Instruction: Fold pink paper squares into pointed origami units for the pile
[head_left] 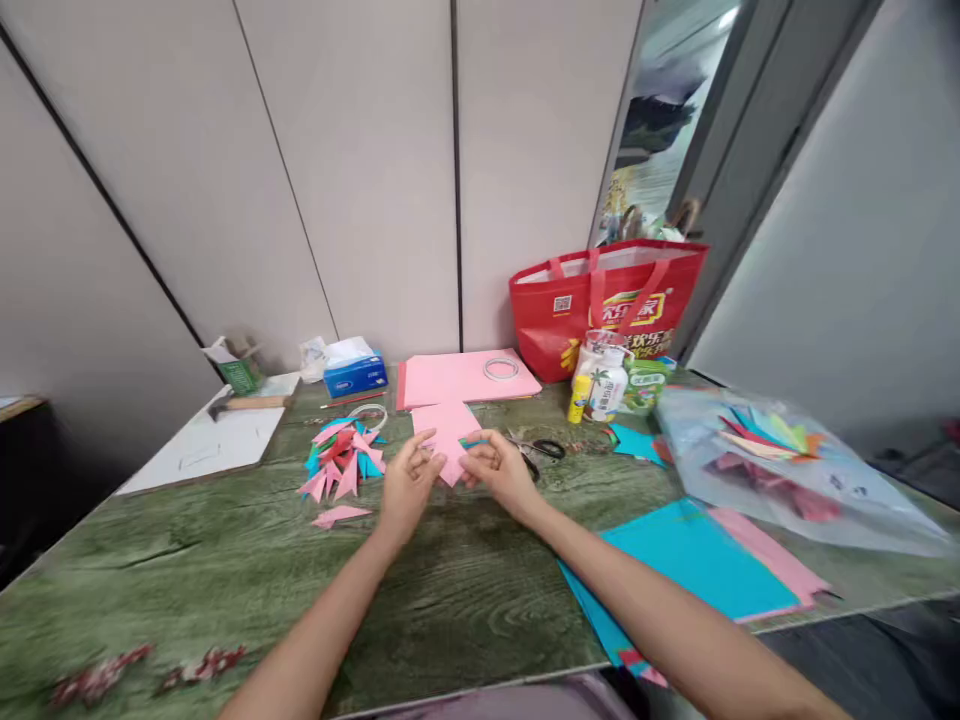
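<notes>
Both hands meet over the middle of the table (225, 560) and share one pink piece (452, 464), held just above the green wood-grain top, in front of a small pink square (448, 417). The left hand (405, 485) pinches its left edge between thumb and forefinger, and the right hand (501, 470) has its curled fingers closed on the right edge. Gripping it from opposite sides likely keeps the thin paper flat and steady. The supplies sit in an arc within arm's reach, which seems to leave the centre free for handwork. A pile (342, 458) of pointed folded bits in pink, red and blue is just left of the left hand, with one stray bit (339, 515) nearer the person. The scissors (545, 449) lie just right of the right hand. Pink sheets (450, 380) lie stacked behind, and a tape roll (501, 369) resting on them probably weighs them down. Blue sheets (686, 555) overhang the near right edge, and a clear bag (780, 460) holds more coloured paper. At the back left are a hammer (247, 403), a white board (206, 445) and a blue tissue box (355, 375), whose white logo is too small to read. The red bag (600, 300) carries a QR code and large yellow Chinese characters that I cannot read with certainty. A yellow glue stick (577, 398) stands beside a bottle (606, 385) with a palm tree on its label; the text there is illegible.
</notes>
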